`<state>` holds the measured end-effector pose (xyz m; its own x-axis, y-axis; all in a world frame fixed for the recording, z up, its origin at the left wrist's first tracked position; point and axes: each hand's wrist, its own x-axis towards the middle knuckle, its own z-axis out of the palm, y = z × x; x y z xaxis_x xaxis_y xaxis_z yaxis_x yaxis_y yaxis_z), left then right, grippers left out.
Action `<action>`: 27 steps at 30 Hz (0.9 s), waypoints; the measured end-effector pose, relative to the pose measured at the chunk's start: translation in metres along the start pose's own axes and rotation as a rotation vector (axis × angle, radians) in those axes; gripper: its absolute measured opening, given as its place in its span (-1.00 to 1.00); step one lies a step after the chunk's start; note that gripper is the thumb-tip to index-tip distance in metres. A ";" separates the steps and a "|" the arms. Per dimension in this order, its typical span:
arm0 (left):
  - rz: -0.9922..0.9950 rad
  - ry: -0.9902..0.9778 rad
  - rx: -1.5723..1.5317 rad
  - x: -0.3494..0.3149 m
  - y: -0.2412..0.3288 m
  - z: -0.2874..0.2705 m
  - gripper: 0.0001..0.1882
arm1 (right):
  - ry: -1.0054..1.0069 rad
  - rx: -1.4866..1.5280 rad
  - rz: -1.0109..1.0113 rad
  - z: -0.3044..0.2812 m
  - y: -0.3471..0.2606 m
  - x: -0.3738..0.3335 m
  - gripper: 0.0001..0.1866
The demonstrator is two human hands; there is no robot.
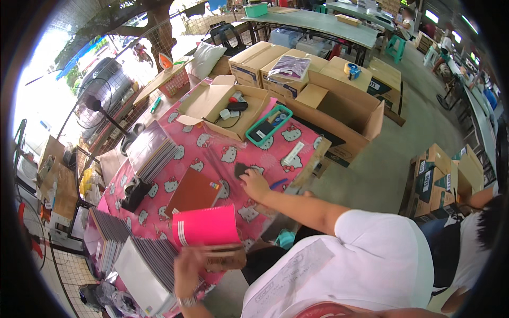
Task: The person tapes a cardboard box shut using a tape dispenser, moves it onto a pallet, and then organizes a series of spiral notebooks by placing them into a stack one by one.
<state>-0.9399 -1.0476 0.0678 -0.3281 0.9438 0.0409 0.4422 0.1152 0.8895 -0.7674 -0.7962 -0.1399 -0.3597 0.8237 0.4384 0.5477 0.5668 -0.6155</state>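
Right grip [255, 185], beyond and right of the pink notebook [205, 225], is closed on a dark object [242, 169]; left grip [190, 265], blurred, near the notebook's lower edge: state indeterminable

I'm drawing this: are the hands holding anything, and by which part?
The right hand is at a small dark-grey object's lower edge, grip unclear. The left hand is too blurred to tell.
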 end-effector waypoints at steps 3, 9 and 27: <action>0.086 0.022 0.062 0.063 -0.020 0.020 -0.65 | -0.307 -0.158 0.081 -0.024 0.038 0.016 -0.65; -0.121 -0.061 0.633 0.115 -0.144 0.019 -0.45 | -0.279 -0.002 0.111 -0.038 -0.065 0.015 -0.26; 0.237 0.574 0.577 -0.048 -0.050 0.042 -0.69 | -0.251 -0.380 0.152 -0.002 -0.059 0.011 -0.33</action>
<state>-0.9109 -1.0860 0.0024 -0.4766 0.6772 0.5606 0.8585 0.2211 0.4627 -0.8019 -0.8208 -0.0979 -0.3997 0.9023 0.1617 0.8286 0.4311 -0.3572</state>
